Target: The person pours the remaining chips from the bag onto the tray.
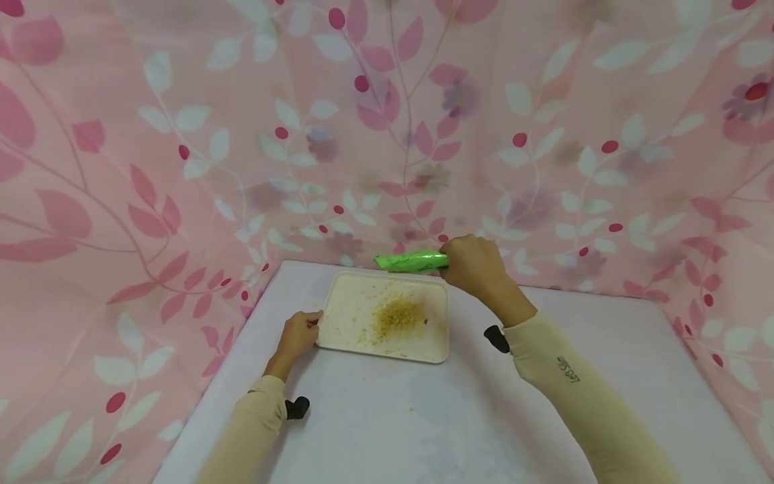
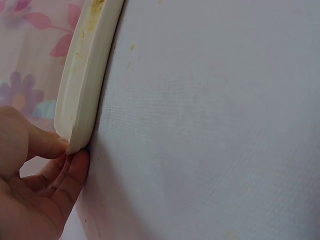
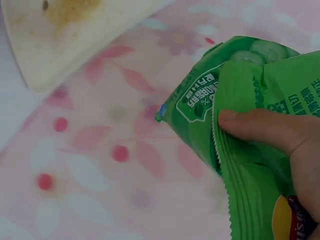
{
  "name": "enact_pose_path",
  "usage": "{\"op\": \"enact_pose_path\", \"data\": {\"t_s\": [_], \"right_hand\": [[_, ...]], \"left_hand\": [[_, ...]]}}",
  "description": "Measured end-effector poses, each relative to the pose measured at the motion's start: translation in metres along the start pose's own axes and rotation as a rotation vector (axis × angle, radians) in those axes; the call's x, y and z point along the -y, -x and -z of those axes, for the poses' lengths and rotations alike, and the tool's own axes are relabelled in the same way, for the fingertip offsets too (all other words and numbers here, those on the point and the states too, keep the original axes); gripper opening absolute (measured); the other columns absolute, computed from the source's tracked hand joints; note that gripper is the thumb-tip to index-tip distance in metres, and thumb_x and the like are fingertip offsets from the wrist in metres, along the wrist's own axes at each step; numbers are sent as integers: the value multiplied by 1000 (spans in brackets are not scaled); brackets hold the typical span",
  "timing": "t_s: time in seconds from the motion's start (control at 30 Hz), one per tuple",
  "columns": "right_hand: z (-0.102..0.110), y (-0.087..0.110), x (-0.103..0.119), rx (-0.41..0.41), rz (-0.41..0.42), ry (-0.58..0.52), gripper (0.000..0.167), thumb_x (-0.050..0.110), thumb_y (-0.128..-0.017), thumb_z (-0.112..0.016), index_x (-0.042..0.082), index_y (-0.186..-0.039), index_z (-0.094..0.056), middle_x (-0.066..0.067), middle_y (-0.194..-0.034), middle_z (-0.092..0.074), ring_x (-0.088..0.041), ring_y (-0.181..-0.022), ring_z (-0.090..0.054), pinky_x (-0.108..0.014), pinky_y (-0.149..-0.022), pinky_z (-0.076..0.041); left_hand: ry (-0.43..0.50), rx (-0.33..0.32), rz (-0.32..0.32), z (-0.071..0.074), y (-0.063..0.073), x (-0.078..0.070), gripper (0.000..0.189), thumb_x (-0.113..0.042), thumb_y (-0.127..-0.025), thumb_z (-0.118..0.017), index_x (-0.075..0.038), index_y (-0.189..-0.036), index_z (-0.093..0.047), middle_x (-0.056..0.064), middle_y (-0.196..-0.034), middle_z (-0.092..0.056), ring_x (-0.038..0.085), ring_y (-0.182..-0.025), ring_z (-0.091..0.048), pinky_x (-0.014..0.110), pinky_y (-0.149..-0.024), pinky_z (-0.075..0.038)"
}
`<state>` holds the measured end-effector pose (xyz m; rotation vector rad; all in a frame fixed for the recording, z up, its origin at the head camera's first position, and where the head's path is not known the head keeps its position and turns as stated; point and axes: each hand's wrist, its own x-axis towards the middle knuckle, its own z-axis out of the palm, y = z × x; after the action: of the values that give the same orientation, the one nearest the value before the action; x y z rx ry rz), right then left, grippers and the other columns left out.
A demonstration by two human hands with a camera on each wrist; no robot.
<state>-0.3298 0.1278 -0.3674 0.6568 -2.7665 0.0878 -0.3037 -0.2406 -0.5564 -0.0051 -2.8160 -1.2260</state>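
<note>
A cream rectangular tray (image 1: 345, 323) stands on the white table, with a heap of yellowish crumbs (image 1: 399, 316) spread over its middle and right. My left hand (image 1: 299, 336) pinches the tray's left end; in the left wrist view the thumb is on the rim and the fingers (image 2: 75, 175) are under it. Above the tray's far right corner, my right hand (image 1: 478, 269) grips a crumpled green snack bag (image 1: 414, 261). In the right wrist view the bag (image 3: 200, 100) shows printed cucumber slices and a serrated edge, with the thumb pressed on it.
The white table (image 1: 375, 423) has a few stray crumbs near its middle. A pink floral curtain (image 1: 387, 134) hangs close behind the table and along both sides. One small dark bit (image 1: 426, 321) lies among the crumbs.
</note>
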Motion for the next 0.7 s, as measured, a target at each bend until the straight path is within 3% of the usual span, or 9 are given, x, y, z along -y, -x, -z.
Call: {"op": "enact_pose_path", "data": {"t_s": [0.2,0.4,0.47,0.63,0.7], "right_hand": [[-31,-2,-10,104,8,66,24,10,-76,-65,16,-57,-53,-4,-59,-54,-27,-57,-56,-44,-51,-48],[4,4,-6,-42,-17,-7,26,18,-74,-76,18,-57,-56,0,-57,-53,-23,-53,-53,-43,-45,-44],[8,7,-5,-52,-16,-35,24,18,-74,-76,19,-59,-58,2,-56,-52,-21,-52,-52,-41,-44,-42],[-26,9,-18,63,-57,-31,18,14,-77,-68,18,-61,-59,0,-57,-51,-22,-54,-53,-42,-45,-44],[-34,8,-23,74,-76,-31,19,15,-77,-68,17,-60,-59,-1,-57,-51,-24,-55,-55,-44,-45,-45]], "left_hand": [[-19,-15,23,1,-2,0,42,6,-82,-57,1,-123,-65,20,-107,-69,20,-74,-55,26,-59,-43],[-14,1,22,-4,-2,0,42,7,-82,-57,1,-124,-64,20,-106,-70,19,-73,-55,26,-59,-45],[-2,4,23,-4,-1,-2,43,7,-82,-56,2,-124,-64,20,-106,-69,19,-72,-54,26,-58,-44],[1,-3,27,-2,1,-3,42,7,-83,-56,2,-124,-64,21,-108,-69,20,-73,-53,26,-58,-43],[-8,1,24,-1,0,-3,42,6,-83,-56,2,-124,-64,21,-109,-68,19,-72,-52,26,-58,-42]]}}
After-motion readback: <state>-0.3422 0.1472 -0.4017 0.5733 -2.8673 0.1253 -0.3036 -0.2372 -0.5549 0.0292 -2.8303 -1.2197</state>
